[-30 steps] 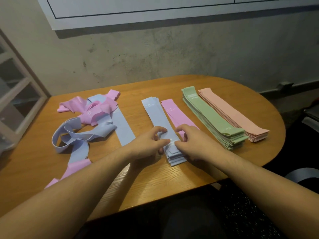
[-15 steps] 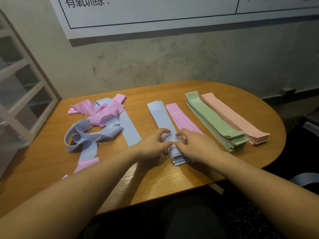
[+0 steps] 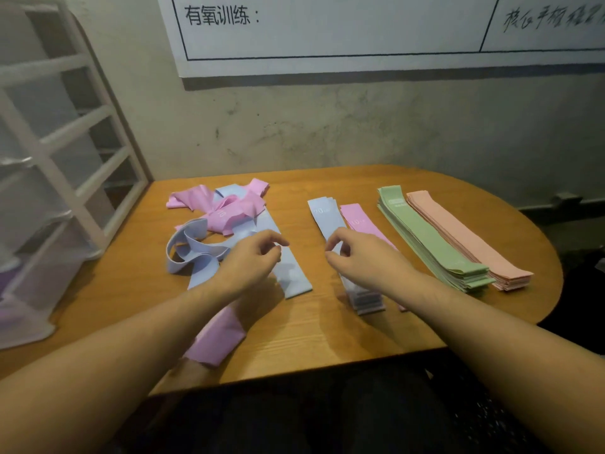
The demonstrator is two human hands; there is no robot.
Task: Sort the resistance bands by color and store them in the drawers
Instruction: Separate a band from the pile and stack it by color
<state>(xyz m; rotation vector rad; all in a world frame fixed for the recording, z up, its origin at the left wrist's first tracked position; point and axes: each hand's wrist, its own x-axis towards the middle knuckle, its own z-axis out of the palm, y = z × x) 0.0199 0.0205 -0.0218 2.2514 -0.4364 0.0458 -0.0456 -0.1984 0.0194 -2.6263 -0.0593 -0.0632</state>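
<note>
— Where's the blue stack (image 3: 327, 221)?
— On the bench (image 3: 327, 335), left of the pink stack (image 3: 358, 221).
— The fingers?
— Left hand (image 3: 248, 262) and right hand (image 3: 363, 257) hover loosely curled, grasping nothing.

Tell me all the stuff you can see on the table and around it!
Flat green resistance band stack: one, green, table right.
Flat peach resistance band stack: one, peach, far right, beside the green stack.
Flat blue resistance band stack: one, blue, table middle.
Flat pink resistance band stack: one, pink, between blue and green.
Loose tangled pink and blue bands: several, table left.
Oval wooden table: one, brown.
White plastic drawer unit: one, far left.
White paper wall chart: one, above.
Hands: left hand, right hand, both holding nothing, above the table.
</note>
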